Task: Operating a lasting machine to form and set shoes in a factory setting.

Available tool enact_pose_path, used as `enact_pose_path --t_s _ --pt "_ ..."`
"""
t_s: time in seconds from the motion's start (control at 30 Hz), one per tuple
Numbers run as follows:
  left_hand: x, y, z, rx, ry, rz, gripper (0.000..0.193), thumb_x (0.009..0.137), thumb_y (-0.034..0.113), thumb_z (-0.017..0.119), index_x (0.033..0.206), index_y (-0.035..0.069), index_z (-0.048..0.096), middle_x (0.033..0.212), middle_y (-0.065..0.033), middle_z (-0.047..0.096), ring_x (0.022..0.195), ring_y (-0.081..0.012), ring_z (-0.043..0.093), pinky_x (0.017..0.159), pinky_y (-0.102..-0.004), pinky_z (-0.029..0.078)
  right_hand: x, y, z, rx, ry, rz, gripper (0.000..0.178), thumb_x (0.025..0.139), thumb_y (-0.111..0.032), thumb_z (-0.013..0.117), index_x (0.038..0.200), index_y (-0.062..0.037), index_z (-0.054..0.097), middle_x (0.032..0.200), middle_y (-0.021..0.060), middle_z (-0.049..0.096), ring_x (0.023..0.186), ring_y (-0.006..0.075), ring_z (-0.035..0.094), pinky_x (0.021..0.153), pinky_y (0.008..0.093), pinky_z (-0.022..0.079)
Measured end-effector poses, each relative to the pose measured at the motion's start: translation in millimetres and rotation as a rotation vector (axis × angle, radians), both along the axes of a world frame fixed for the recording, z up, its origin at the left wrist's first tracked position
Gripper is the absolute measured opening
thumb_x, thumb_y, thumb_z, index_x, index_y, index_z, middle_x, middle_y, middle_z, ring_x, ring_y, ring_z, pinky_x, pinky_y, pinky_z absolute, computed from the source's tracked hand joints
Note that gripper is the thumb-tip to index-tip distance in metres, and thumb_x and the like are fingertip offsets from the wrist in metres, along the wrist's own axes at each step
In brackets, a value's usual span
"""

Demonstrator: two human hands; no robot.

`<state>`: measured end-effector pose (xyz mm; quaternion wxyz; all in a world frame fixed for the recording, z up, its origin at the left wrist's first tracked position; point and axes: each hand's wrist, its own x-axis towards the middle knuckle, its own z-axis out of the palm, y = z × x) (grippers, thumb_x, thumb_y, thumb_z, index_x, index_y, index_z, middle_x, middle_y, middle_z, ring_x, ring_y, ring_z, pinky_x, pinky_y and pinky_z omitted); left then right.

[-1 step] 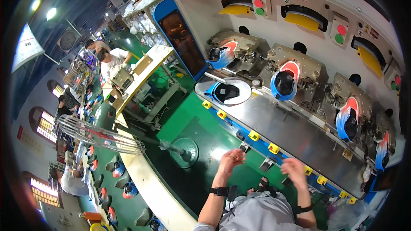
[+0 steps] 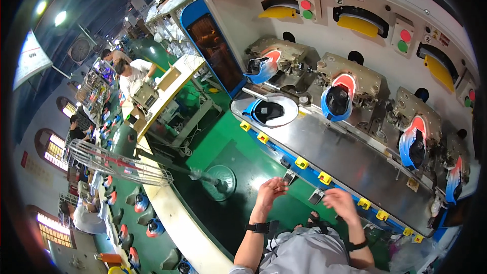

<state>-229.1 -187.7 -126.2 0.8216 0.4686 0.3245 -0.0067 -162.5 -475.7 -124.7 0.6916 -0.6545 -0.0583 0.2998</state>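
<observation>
Four blue-and-coral shoes [image 2: 337, 111] sit on the metal fixtures of the white machine [image 2: 317, 33] I am watching through the head camera, and a fifth shoe [image 2: 268, 110] lies on a pale oval piece [image 2: 290, 109] at the left end of the steel table [image 2: 350, 152] in front. That tabletop is smooth and catches the light, with yellow fittings [image 2: 324, 178] spaced along its blue front edge. I see both hands just short of that edge, apart and holding nothing: the left hand [image 2: 271, 193] has loosely bent fingers, the right hand [image 2: 341, 204] a relaxed, unclenched shape. Green floor [image 2: 218, 129] stretches past a standing fan [image 2: 123, 141] (my wide lens bends its cage), and more shoes line a long green table [image 2: 139, 234]. Farther back, a person in white [image 2: 134, 73] works, and arched windows [image 2: 53, 149] glow along the wall.
</observation>
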Motion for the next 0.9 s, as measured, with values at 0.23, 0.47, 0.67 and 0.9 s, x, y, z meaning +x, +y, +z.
enact_pose_path --t_s 0.23,0.47,0.67,0.9 --pt "31.1 112.1 -4.7 0.217 0.001 0.211 0.043 0.1 0.043 0.05 0.108 0.002 0.059 0.104 -0.0134 0.069 0.088 -0.0228 0.068 0.078 -0.0361 0.054 75.5 166.7 -5.8 -0.189 -0.307 0.173 0.036 0.086 -0.023 0.073 0.11 0.0031 0.063 0.096 0.0132 0.07 0.089 0.021 0.068 0.082 0.0321 0.054" --pt "125.9 222.0 -20.4 0.519 -0.064 0.276 0.047 0.097 0.045 0.054 0.114 0.001 0.06 0.11 -0.0093 0.067 0.095 -0.0198 0.064 0.077 -0.0326 0.051 158.1 339.5 -14.2 -0.206 -0.56 -0.225 0.06 0.079 -0.03 0.078 0.122 0.0031 0.053 0.106 0.0187 0.065 0.099 0.0294 0.064 0.086 0.039 0.051" --pt "152.0 267.0 -42.3 0.361 0.033 0.021 0.057 0.095 0.051 0.056 0.114 -0.003 0.059 0.107 -0.0133 0.066 0.082 -0.0182 0.065 0.073 -0.0337 0.055 234.7 449.6 -49.7 -0.327 -0.341 -0.33 0.065 0.069 -0.038 0.082 0.109 0.0046 0.054 0.099 0.0232 0.065 0.095 0.0392 0.064 0.085 0.0458 0.049" --pt "130.6 273.7 -46.0 0.078 0.093 -0.067 0.068 0.093 0.057 0.055 0.12 -0.005 0.055 0.111 -0.0162 0.066 0.088 -0.0222 0.067 0.081 -0.0353 0.055 230.7 465.5 -30.0 -0.568 -0.351 -0.311 0.037 0.075 -0.022 0.077 0.101 0.0012 0.065 0.096 0.0184 0.07 0.088 0.0355 0.068 0.08 0.0431 0.052"
